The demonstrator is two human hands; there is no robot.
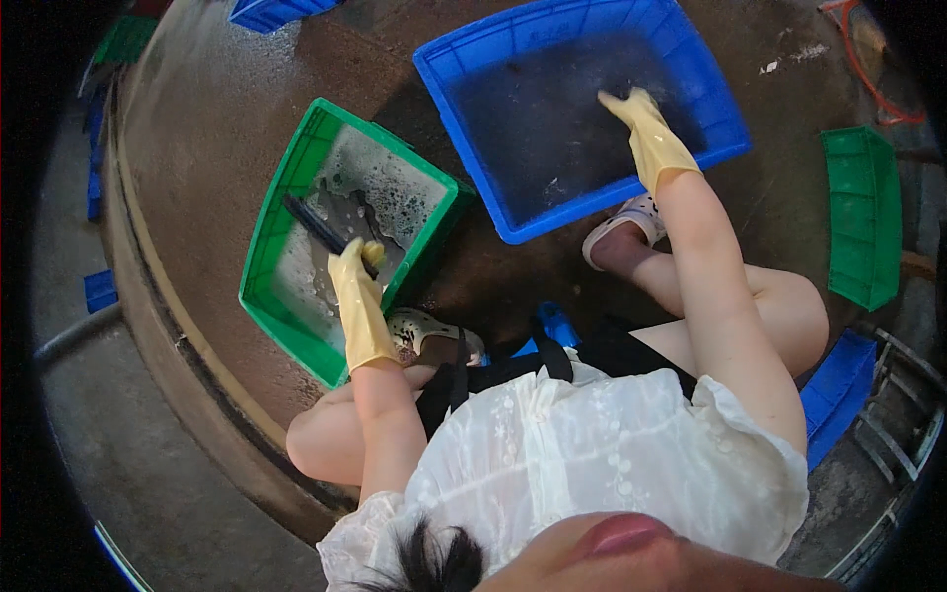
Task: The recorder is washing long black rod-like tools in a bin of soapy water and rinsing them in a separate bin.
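Observation:
My left hand (356,262), in a pale yellow rubber glove, is closed around a long black bar-like thing (318,225). I cannot make out its exact kind. It slants over a green crate (273,308) of grey, foamy water, in which a dark shape shows under the surface. My right hand (641,116), gloved the same way, is over the near right part of a large blue crate (475,178) of dark, murky water. Its thumb stretches out to the left, and I see nothing held in it. Some of its fingertips are hard to see against the water.
My feet, in pale clogs (636,219), are close to the two crates. A small bright blue thing (555,324) lies between my legs. Right of me are a green crate (861,219), a blue crate (838,390) and a metal rack (893,424). A curved raised edge (168,286) bounds the wet floor at left.

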